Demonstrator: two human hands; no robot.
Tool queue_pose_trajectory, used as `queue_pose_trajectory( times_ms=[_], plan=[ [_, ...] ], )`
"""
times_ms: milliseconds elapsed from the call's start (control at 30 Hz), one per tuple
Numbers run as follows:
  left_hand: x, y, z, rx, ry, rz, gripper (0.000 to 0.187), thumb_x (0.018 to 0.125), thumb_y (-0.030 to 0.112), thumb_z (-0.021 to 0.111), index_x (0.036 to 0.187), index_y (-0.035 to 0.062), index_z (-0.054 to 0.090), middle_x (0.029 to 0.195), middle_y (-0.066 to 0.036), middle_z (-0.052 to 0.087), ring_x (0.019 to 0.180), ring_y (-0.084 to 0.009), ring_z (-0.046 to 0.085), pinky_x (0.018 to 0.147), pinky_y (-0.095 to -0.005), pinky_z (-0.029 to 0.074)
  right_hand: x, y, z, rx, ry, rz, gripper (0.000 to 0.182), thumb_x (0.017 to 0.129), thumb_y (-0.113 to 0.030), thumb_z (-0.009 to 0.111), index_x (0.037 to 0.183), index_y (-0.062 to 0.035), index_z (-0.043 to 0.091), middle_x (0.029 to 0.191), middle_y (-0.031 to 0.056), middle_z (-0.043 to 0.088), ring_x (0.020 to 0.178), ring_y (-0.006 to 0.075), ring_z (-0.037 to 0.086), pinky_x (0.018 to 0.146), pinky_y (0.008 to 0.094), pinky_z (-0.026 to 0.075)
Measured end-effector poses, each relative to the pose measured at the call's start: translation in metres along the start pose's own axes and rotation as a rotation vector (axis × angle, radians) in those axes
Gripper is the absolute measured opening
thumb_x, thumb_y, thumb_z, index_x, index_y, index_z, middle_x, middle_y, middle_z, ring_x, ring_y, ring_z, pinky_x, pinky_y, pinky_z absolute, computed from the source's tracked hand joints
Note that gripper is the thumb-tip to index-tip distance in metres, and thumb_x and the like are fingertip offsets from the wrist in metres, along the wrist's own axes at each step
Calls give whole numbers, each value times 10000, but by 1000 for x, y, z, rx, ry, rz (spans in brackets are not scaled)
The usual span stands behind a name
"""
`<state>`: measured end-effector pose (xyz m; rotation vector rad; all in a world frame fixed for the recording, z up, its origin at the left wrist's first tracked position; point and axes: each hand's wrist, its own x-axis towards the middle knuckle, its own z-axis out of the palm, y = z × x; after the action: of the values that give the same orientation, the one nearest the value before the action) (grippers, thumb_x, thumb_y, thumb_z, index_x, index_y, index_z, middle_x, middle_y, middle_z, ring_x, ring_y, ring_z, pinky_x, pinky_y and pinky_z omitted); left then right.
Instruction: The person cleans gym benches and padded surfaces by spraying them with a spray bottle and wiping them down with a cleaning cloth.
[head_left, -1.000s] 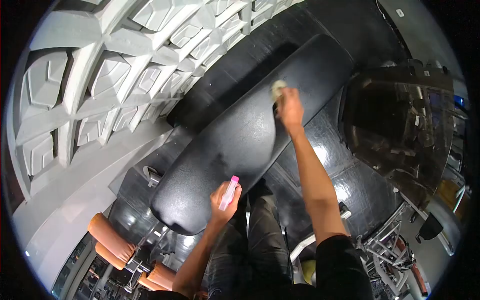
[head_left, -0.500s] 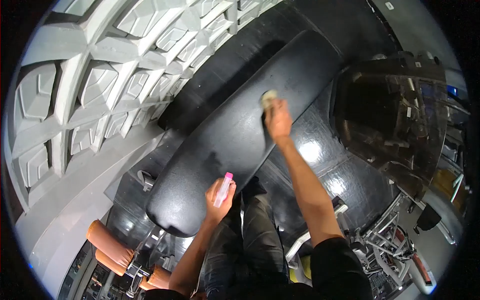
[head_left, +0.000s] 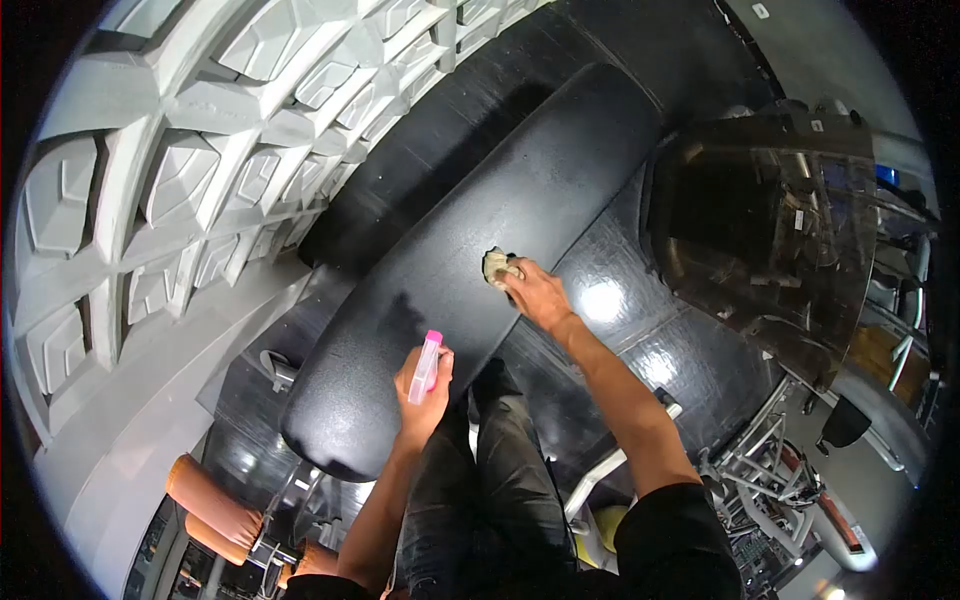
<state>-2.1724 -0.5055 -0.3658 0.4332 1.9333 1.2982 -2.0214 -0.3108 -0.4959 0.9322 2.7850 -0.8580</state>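
A long black padded bench (head_left: 560,150) runs diagonally through the middle of the head view. My right hand (head_left: 538,295) is closed on a crumpled beige cloth (head_left: 499,268), which lies against the middle of the bench top. Nearer to me, my left hand (head_left: 423,388) grips a translucent bottle with a pink top (head_left: 427,366). That bottle is over the near part of the bench, tilted a little. The fingers around it are partly hidden.
A pale wall with raised geometric panels (head_left: 180,180) stands at the left. Orange padded rollers (head_left: 215,500) are at the lower left. A dark transparent panel (head_left: 760,230) and metal gym frames (head_left: 770,490) are on the right. Dark flooring surrounds the bench.
My right hand has moved with the cloth down the bench, toward me and to the left. My left hand still holds the bottle and has shifted slightly left in view.
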Motion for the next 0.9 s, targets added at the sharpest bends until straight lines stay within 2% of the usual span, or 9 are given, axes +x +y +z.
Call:
queue_pose_trajectory(
  times_ms=[67, 233, 367, 433, 533, 600, 633, 700, 900],
  plan=[
    [9, 6, 3, 40, -43, 69, 33, 870, 39, 641, 882, 16, 621, 744, -77, 617, 598, -156, 600, 571, -297, 481, 10, 23, -20, -37, -46, -108, 266, 865, -156, 592, 1124, -216, 578, 1258, 120, 546, 1022, 340, 599, 849, 430, 541],
    [19, 4, 5, 137, -34, 247, 46, 881, 60, 647, 873, 25, 617, 728, -64, 604, 584, -138, 585, 556, -299, 473, 46, 28, -25, 39, 566, 569, 260, 858, -132, 611, 1114, -151, 572, 1084, 131, 560, 951, 338, 611, 776, 433, 545],
    [21, 5, 3, 12, 0, 139, 55, 880, 67, 655, 881, 27, 616, 691, -56, 594, 557, -133, 572, 529, -289, 460, -18, -43, 24, 57, 99, 278, 244, 852, -117, 624, 1090, -131, 573, 1074, 127, 547, 911, 339, 612, 736, 446, 542],
    [21, 8, 0, 74, -26, 113, 56, 883, 67, 652, 881, 26, 614, 684, -50, 596, 556, -123, 567, 525, -283, 457, -47, -52, 21, 146, -29, -128, 226, 875, -128, 586, 1101, -139, 580, 1075, 118, 560, 933, 319, 610, 733, 446, 544],
    [21, 5, 1, 12, -20, 102, 60, 886, 68, 650, 877, 23, 612, 682, -45, 602, 553, -119, 564, 527, -278, 458, -23, 1, 7, 2, -181, -173, 234, 885, -109, 555, 1113, -147, 585, 1071, 118, 572, 974, 308, 600, 753, 456, 536],
    [24, 5, 1, 24, -32, 110, 62, 886, 69, 650, 879, 21, 612, 683, -44, 606, 552, -117, 565, 528, -278, 460, 10, 24, -23, 492, 55, 497, 244, 879, -65, 545, 1105, -144, 588, 1061, 116, 583, 993, 303, 596, 778, 461, 528],
    [27, 4, 0, 41, -33, 119, 65, 887, 71, 650, 881, 19, 611, 684, -44, 610, 551, -115, 565, 529, -278, 462, 20, 44, -22, 72, 302, 382, 235, 871, -62, 553, 1097, -120, 573, 1076, 130, 573, 978, 327, 600, 793, 469, 518],
    [31, 3, 0, 39, -14, 112, 61, 886, 68, 649, 886, 20, 611, 685, -46, 611, 550, -112, 567, 527, -274, 463, 37, 26, -23, 85, 433, 733, 219, 880, -95, 535, 1097, -115, 558, 1090, 141, 569, 961, 351, 601, 791, 476, 515],
    [42, 2, 14, 31, -34, 56, 66, 896, 74, 641, 910, 17, 611, 721, -49, 629, 564, -100, 580, 520, -256, 466, -18, -78, 36, 50, 49, 117, 213, 832, -128, 561, 1043, -152, 567, 1119, 97, 538, 955, 310, 606, 727, 437, 547]
  ],
)
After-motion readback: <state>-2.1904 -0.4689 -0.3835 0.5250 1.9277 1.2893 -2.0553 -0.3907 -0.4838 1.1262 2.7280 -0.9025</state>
